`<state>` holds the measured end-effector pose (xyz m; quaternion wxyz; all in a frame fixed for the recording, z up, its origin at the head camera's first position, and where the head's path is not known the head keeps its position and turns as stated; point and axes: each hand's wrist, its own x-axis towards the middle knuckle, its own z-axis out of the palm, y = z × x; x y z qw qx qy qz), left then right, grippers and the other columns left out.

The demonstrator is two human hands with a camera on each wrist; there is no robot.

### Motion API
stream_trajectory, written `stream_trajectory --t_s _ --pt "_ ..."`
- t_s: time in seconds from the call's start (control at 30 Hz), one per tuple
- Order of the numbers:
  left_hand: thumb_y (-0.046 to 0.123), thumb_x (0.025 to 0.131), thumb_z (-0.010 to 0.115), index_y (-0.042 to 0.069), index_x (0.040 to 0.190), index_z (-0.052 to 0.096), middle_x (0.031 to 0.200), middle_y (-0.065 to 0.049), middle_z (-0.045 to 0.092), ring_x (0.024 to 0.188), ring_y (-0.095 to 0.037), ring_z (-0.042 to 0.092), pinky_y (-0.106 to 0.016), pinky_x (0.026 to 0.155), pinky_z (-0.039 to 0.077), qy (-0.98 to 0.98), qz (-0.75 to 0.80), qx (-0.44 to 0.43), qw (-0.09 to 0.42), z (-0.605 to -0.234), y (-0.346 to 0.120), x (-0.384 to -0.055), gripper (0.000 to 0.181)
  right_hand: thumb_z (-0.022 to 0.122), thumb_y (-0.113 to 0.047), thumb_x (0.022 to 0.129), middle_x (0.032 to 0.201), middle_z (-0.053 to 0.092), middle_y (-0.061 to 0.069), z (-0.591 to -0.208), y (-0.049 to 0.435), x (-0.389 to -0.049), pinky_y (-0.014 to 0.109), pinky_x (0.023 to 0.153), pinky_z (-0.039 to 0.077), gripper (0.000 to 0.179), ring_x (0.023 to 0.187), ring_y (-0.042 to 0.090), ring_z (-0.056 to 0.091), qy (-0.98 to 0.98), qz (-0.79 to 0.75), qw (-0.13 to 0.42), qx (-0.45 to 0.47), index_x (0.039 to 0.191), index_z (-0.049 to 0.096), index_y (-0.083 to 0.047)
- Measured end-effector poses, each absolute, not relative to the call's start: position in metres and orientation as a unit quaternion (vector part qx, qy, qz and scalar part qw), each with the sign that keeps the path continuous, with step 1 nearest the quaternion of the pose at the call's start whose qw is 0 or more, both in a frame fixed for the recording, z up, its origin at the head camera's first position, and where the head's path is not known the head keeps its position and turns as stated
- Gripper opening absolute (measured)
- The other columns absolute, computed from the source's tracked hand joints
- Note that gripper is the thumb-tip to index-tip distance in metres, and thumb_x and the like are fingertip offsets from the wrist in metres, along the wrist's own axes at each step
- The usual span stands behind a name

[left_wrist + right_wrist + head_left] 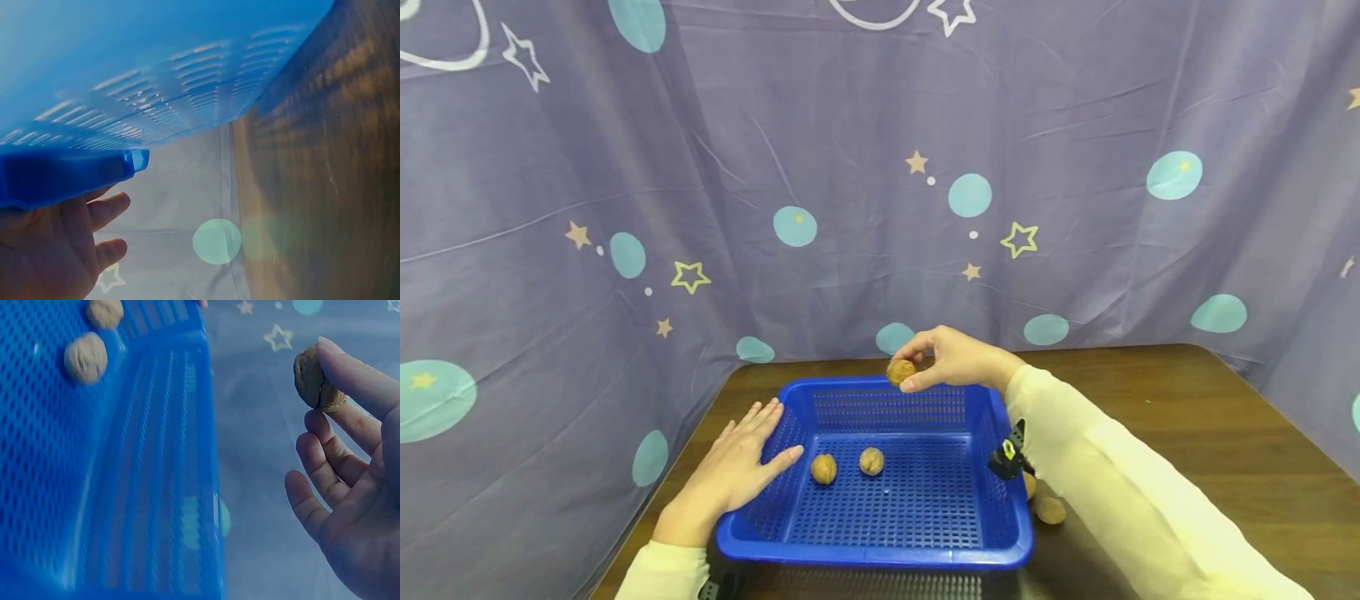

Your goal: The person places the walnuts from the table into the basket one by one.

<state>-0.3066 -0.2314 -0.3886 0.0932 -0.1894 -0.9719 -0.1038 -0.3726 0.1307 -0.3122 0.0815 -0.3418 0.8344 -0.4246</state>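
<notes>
Between thumb and fingers, my right hand (958, 360) pinches a walnut (901, 372) above the far rim of a blue plastic basket (865, 553). A dark crack line runs along that walnut (307, 378) in the right wrist view. Two more walnuts lie on the basket floor, a browner one (823, 469) at left and a paler one (871, 461) beside it. My left hand (737, 462) rests on the basket's left rim with its fingers extended. From below, the left wrist view shows that hand (56, 250) against the rim.
Outside the basket's right wall, a walnut (1050, 511) lies on the wooden table (1165, 408), and another one (1029, 485) is partly hidden by the basket and right wrist. A purple curtain (865, 125) with stars and blue ovals hangs behind and at the sides.
</notes>
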Motion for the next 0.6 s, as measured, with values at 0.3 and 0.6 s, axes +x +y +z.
stream_trajectory --t_s 0.3,0.6 --pt "0.069 0.091 0.042 0.004 0.148 0.036 0.155 -0.011 0.03 0.144 -0.034 0.02 -0.06 0.112 0.017 -0.972 -0.11 -0.186 0.091 -0.392 -0.229 -0.307 0.087 0.08 -0.032 0.079 0.098 0.069 -0.009 -0.347 0.075 -0.38 0.032 0.089 0.048 0.032 0.096 0.012 0.06 0.827 -0.415 0.124 -0.357 0.11 0.072 -0.025" --pt "0.07 0.09 0.041 0.005 0.149 0.034 0.156 -0.009 0.028 0.144 -0.033 0.019 -0.059 0.113 0.017 -0.973 -0.108 -0.183 0.088 -0.388 -0.229 -0.308 0.087 0.08 -0.031 0.079 0.093 0.069 -0.012 -0.375 0.059 -0.386 0.028 0.085 0.05 0.031 0.092 0.009 0.061 0.844 -0.385 0.14 -0.346 0.108 0.073 -0.024"
